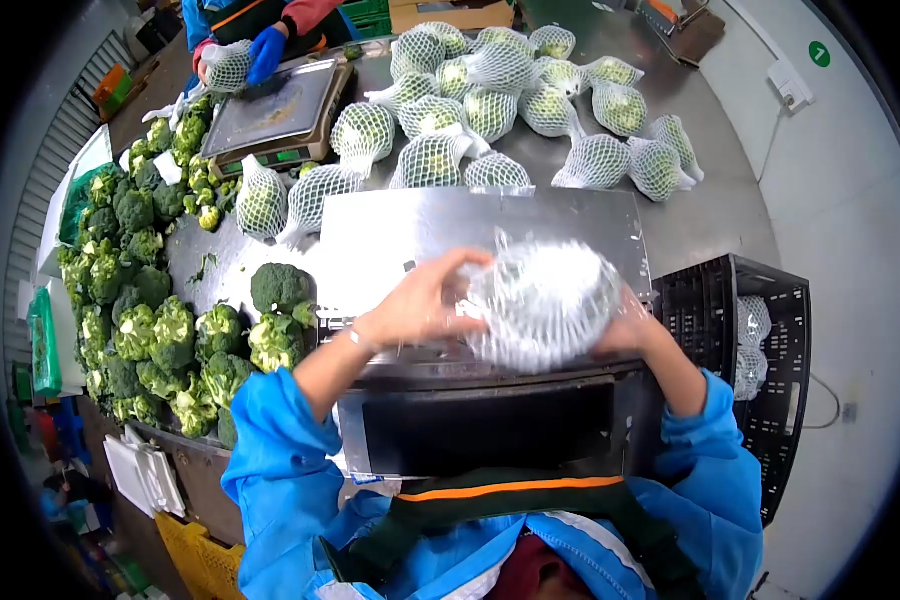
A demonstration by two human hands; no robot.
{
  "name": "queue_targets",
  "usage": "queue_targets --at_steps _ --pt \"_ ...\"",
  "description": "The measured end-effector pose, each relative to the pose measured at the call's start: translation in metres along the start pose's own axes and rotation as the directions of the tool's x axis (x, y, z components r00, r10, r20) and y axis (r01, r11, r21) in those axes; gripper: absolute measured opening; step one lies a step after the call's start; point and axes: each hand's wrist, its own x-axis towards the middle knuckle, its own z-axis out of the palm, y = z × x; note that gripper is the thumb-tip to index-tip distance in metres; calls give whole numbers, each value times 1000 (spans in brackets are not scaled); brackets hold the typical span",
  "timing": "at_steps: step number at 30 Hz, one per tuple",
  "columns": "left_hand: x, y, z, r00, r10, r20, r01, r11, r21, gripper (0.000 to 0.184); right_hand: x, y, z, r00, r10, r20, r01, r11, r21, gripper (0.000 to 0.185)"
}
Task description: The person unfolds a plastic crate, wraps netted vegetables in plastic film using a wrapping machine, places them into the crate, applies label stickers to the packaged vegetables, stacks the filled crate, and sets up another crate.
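Observation:
Between my hands, above a metal work surface (pixel 390 225), is a broccoli head in a white foam net and clear plastic film (pixel 545 305), blurred by motion. My left hand (pixel 425 305) curves round its left side, thumb and fingers spread and touching the film. On the opposite side my right hand (pixel 625 325) grips it, its fingers mostly hidden behind the bundle. Just beyond the metal surface lie several net-sleeved broccoli heads (pixel 430 160). Below my hands is the dark open front (pixel 490 425) of the metal unit.
Loose broccoli (pixel 175 335) is heaped at left. A scale (pixel 275 105) stands at the back left, where a co-worker's blue-gloved hand (pixel 266 55) is beside a netted head (pixel 227 67). At right, a black crate (pixel 695 310) holds wrapped heads (pixel 752 350).

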Motion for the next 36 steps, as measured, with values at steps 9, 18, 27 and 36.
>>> queue_targets --at_steps 9,18,27,36 --pt "-154 -52 104 766 -379 519 641 504 -579 61 -183 -17 112 594 457 662 -780 125 613 70" --pt "-150 -69 140 760 -203 -618 -21 942 -335 20 -190 -70 140 598 785 -159 -357 439 825 26" --pt "-236 -133 186 503 -803 -319 137 438 -889 22 -247 -27 240 353 924 143 -72 -126 989 35" --pt "-154 -119 245 948 -258 -188 128 845 -519 14 -282 -119 205 749 470 468 -513 -35 857 50"
